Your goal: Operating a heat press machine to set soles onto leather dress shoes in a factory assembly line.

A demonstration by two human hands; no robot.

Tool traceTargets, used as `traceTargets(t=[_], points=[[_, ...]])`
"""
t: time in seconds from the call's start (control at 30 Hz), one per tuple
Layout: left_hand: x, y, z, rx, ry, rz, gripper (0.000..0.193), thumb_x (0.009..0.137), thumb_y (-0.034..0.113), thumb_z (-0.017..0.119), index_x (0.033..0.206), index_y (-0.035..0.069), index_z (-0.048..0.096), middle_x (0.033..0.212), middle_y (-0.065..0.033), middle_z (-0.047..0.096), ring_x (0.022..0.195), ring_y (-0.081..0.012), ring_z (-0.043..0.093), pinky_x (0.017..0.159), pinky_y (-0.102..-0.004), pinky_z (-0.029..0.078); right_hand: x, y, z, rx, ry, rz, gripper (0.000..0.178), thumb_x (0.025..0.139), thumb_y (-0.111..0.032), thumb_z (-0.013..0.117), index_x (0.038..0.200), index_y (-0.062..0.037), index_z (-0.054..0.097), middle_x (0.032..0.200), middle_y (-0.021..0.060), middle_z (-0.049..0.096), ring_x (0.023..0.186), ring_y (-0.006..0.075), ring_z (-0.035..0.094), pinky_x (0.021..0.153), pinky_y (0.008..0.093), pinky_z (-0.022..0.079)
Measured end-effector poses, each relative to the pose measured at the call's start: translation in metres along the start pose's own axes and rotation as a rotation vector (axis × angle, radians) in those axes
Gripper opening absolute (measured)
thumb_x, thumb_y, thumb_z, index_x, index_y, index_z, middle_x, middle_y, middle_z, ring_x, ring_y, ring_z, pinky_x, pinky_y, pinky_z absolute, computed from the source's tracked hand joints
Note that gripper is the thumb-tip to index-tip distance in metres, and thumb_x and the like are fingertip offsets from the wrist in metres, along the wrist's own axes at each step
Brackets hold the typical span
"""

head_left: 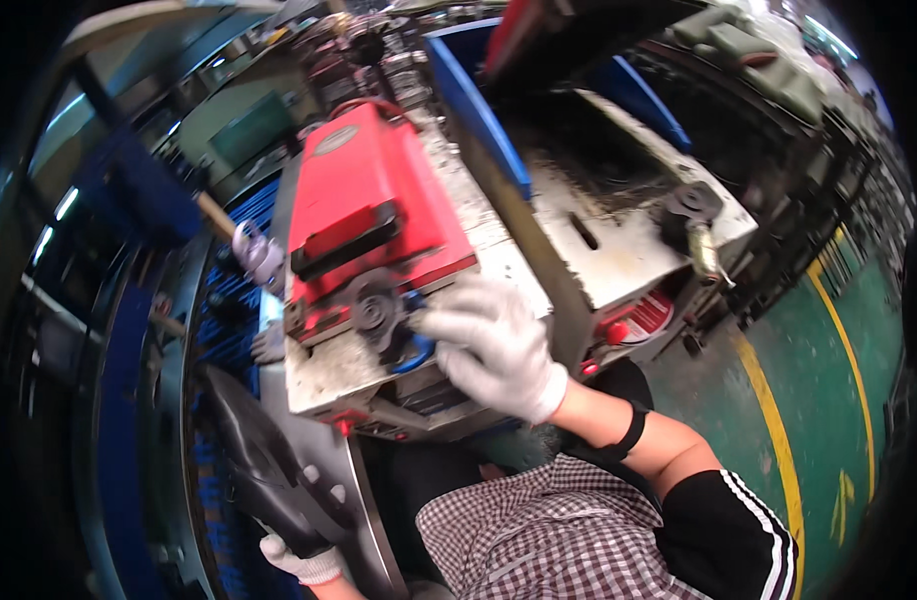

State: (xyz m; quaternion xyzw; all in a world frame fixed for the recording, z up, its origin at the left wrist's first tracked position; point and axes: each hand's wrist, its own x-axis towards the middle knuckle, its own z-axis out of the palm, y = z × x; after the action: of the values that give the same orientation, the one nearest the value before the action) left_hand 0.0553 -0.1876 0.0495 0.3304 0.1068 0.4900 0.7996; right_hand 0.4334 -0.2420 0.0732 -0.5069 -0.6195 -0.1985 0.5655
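Observation:
My right hand (494, 350), in a white glove and slightly blurred, reaches in from the right with its fingers curled. Its fingertips are at a curved blue handle (413, 357) beside a black round knob-like fitting (376, 310). That fitting sits at the front of a machine with a red lid (379, 195), which is down. At the lower left, my gloved left hand (301, 560) is closed on the lower end of a glossy black shoe-like piece (264, 450). Its fingers are partly hidden beneath the piece.
A second machine (629, 235) to the right has its lid raised between blue side panels (479, 110). A grey metal edge (374, 525) runs beside the black piece. Blue racking (214, 340) stands at left. The green floor (709, 400) has yellow lines (774, 430).

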Motion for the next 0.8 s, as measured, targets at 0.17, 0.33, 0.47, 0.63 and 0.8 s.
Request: traceTargets(t=[0.17,0.33,0.47,0.63,0.8], points=[[0.06,-0.067,0.116,0.039,-0.206,-0.183,0.11,0.073,0.029,0.085,0.165,0.01,0.028,0.164,-0.021,0.038,0.149,-0.0454,0.041,0.123,-0.066,0.032,-0.025,-0.043,-0.042,0.74,-0.321,0.414,0.076,0.09,-0.02,0.075,0.155,-0.0033,0.041,0.151,0.022,0.046,0.142,0.0363,0.047,0.116,0.0468,0.042],[0.093,-0.113,0.171,0.211,-0.279,-0.464,0.103,0.072,0.019,0.072,0.165,0.008,0.028,0.154,-0.0178,0.051,0.14,-0.0363,0.053,0.122,-0.0494,0.04,-0.03,-0.037,-0.105,0.889,-0.358,0.719,0.119,0.095,-0.064,0.067,0.166,0.0059,0.002,0.175,0.0215,0.006,0.163,0.0307,0.007,0.13,0.0416,0.007],[0.145,-0.162,0.233,0.619,-0.507,-0.496,0.103,0.081,0.031,0.077,0.165,0.003,0.024,0.16,-0.0155,0.044,0.145,-0.0304,0.048,0.122,-0.0442,0.039,-0.007,-0.003,-0.167,0.569,-0.065,0.696,0.106,0.093,-0.054,0.07,0.165,0.0046,0.019,0.169,0.0223,0.03,0.158,0.0292,0.026,0.128,0.0397,0.021],[0.198,-0.179,0.277,0.793,-0.628,-0.163,0.103,0.094,0.028,0.066,0.168,0.001,-0.001,0.173,-0.0252,0.017,0.161,-0.0318,0.021,0.127,-0.0394,0.022,0.045,0.066,-0.226,0.381,0.079,0.888,0.067,0.09,-0.02,0.061,0.153,0.0014,0.05,0.14,0.0144,0.06,0.129,0.0205,0.056,0.11,0.0322,0.043],[0.239,-0.167,0.336,0.962,-0.629,0.223,0.103,0.09,0.033,0.072,0.167,0.0,0.011,0.169,-0.0274,0.027,0.158,-0.0331,0.028,0.123,-0.0412,0.03,0.087,0.202,-0.263,-0.185,-0.086,0.73,0.068,0.094,-0.04,0.063,0.147,0.0026,0.056,0.144,0.0269,0.054,0.137,0.0365,0.053,0.117,0.039,0.039]])
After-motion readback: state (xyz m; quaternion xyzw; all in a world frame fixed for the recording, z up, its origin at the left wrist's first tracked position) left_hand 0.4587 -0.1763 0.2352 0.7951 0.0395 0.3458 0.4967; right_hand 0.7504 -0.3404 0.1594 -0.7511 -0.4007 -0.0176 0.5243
